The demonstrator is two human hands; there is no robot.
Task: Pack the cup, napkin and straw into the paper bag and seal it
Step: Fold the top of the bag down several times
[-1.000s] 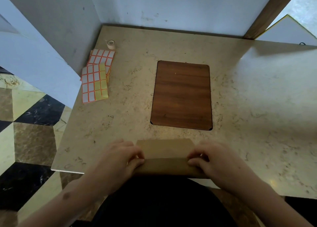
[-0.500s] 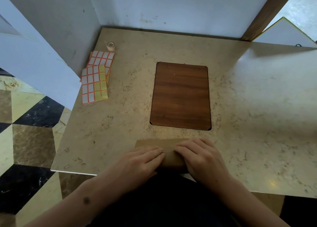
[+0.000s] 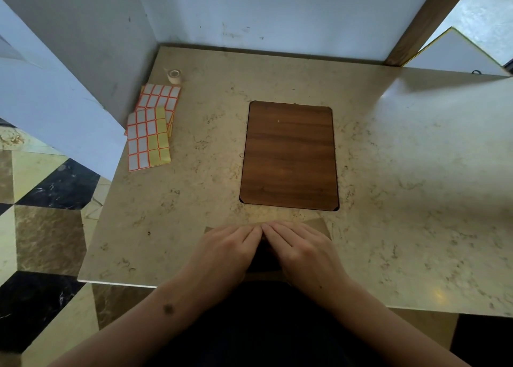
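Note:
A brown paper bag (image 3: 319,225) lies at the near edge of the beige table (image 3: 416,200), mostly under my hands. My left hand (image 3: 227,244) and my right hand (image 3: 299,247) press flat on the bag's folded top, fingers straight, fingertips meeting in the middle. Only the bag's far corners and a strip between my wrists show. No cup, napkin or straw is visible.
Sheets of orange-edged label stickers (image 3: 150,139) lie at the table's left edge, with a small roll of tape (image 3: 174,75) behind them. A dark wooden inset panel (image 3: 288,155) sits in the table's middle. White walls stand behind and to the left.
My hands slid from the bag's two ends toward its middle and flattened out, so the fingertips now meet over the fold. The bag has shifted slightly away from me.

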